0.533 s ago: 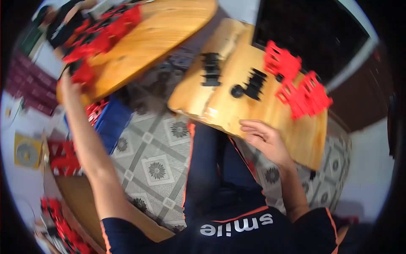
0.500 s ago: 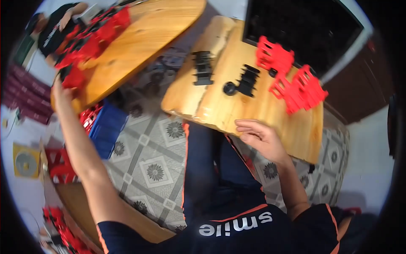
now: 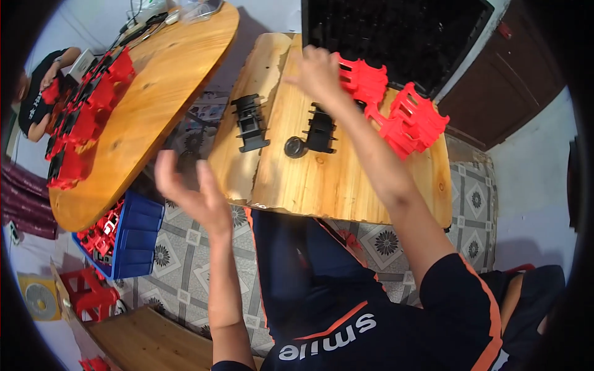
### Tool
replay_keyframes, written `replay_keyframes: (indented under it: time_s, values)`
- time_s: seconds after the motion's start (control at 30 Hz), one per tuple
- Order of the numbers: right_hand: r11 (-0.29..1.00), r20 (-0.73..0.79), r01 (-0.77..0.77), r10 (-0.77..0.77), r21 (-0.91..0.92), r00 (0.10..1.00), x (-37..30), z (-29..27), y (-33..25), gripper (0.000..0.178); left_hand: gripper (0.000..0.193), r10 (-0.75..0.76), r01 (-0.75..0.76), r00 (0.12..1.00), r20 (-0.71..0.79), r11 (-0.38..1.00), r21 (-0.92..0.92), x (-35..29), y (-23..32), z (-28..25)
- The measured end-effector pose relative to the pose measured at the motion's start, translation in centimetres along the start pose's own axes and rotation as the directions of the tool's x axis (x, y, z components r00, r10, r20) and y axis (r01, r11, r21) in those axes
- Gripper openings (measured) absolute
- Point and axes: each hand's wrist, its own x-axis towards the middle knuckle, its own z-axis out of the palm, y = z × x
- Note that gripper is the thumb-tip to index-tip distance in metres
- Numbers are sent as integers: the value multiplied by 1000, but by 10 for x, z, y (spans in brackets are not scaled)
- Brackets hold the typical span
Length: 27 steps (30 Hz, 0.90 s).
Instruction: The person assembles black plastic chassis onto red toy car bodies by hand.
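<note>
1. The left hand [image 3: 201,201] is spread in the air at centre left, just beside the desk [image 3: 297,195]; the right hand [image 3: 317,74] is spread at upper centre, near the upper red plastic frame [image 3: 365,80].
2. The right forearm could brush this frame or the right black plastic frame [image 3: 320,128], because it crosses close to both.
3. The round black part [image 3: 295,147], if bumped, could slide.
4. The black screen [image 3: 390,37] limits room at upper right; the desk surface gives room at lower centre, until its near edge.

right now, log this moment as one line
left hand: open, empty | right hand: near red parts | wooden table: red parts, black frames, black disc
</note>
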Motion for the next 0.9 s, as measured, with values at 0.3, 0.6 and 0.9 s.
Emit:
replay_keyframes:
  time_s: [0.3, 0.6, 0.9]
  values:
    - [786, 289, -335, 207, 520, 935, -10, -30, 244, 84, 49, 399, -205, 734, 549, 901, -382, -11, 84, 122]
    - [728, 311, -368, 221, 578, 925, -25, -71, 237, 41, 89, 384, -424, 408, 828, 883, -201, -65, 160, 241]
    - [935, 752, -324, 110, 143, 650, 12, -12, 244, 49, 93, 259, -147, 670, 696, 965, -217, -63, 142, 213]
